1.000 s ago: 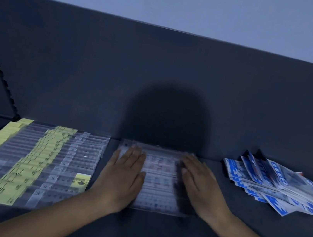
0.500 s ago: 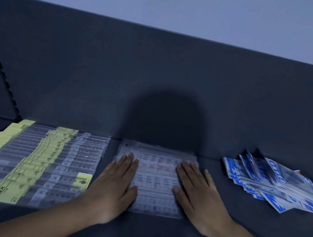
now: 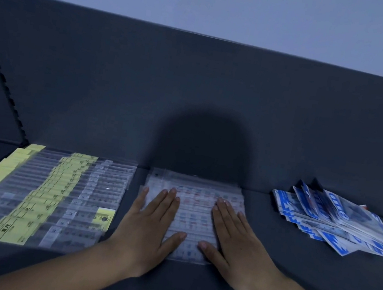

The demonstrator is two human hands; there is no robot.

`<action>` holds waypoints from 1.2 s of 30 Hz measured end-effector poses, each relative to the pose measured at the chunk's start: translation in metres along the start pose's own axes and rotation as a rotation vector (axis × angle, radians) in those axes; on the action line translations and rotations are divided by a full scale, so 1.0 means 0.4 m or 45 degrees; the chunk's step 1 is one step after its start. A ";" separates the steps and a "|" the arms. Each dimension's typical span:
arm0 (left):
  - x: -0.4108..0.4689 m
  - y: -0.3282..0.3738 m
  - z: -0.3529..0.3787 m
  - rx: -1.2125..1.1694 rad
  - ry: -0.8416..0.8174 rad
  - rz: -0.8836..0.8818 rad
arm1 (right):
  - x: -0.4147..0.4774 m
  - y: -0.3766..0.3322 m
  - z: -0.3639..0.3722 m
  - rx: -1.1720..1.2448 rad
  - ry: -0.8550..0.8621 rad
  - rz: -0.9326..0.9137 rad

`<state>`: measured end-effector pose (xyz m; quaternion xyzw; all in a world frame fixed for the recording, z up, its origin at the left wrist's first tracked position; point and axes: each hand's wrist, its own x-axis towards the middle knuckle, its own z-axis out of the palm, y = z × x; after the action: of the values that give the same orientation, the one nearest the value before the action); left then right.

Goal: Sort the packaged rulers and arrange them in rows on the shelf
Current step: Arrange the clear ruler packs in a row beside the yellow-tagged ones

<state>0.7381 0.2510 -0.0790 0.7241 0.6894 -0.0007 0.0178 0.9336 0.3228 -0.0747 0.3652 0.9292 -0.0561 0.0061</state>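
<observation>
Rulers: 2 groups laid out, 1 pile left

Rulers in clear sleeves with red and blue print form the middle row (image 3: 197,207). They overlap like shingles on the shelf (image 3: 290,271), with the far end against the back panel (image 3: 193,90). The left hand (image 3: 149,223) and right hand (image 3: 241,239) lie flat on this row, 1 on each side. Their fingers (image 3: 166,203) are straight and close together. Neither hand curls round anything; both only press down. I judge this to be squaring or flattening the row.

Just left, across a narrow gap, the yellow rows (image 3: 54,194) look finished. They are clear sleeves with yellow cards, overlapped in even steps from the back panel to the front. Well to the right, the blue pile (image 3: 337,223) is a loose fan of blue-and-white packs at mixed angles, some propped up at the back. It looks unsorted, so about 2 of 3 groups seem done.

The sleeves are thin, glossy film, flat and long, and probably slide over one another easily. The shelf and back panel are dark, matte and smooth-looking. Dim light and blur hide the detail of the print.
</observation>
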 end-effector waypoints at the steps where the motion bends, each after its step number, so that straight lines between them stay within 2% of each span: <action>1: -0.002 -0.001 0.012 0.006 -0.007 0.008 | -0.001 -0.002 0.003 0.011 -0.009 0.007; 4: -0.014 0.006 -0.002 -0.071 0.017 -0.004 | -0.006 -0.007 -0.001 0.036 -0.017 0.016; 7: -0.017 0.010 -0.006 0.017 0.002 -0.031 | -0.016 -0.018 -0.006 0.046 -0.049 0.050; 10: -0.018 0.018 0.007 0.013 0.023 -0.009 | -0.025 -0.021 0.001 -0.087 0.028 0.038; 13: -0.023 0.033 0.010 0.005 0.099 0.058 | -0.032 -0.027 0.001 0.056 0.036 -0.017; 14: -0.025 0.031 0.010 -0.018 0.059 0.069 | -0.031 -0.027 -0.008 0.098 -0.034 0.011; 20: 0.057 0.000 0.007 -0.109 0.080 -0.019 | 0.055 0.005 -0.014 0.056 0.039 0.167; 28: 0.084 -0.010 0.002 -0.127 -0.019 -0.029 | 0.072 0.008 -0.006 0.056 0.011 0.265; 32: 0.086 -0.004 -0.006 -0.110 -0.146 -0.054 | 0.084 0.006 0.004 0.044 0.004 0.293; 36: 0.100 -0.012 -0.002 -0.094 -0.012 -0.006 | 0.097 0.006 -0.002 0.050 -0.008 0.329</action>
<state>0.7351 0.2911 -0.0794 0.7214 0.6906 0.0214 0.0477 0.9068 0.3509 -0.0762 0.4819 0.8731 -0.0740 0.0090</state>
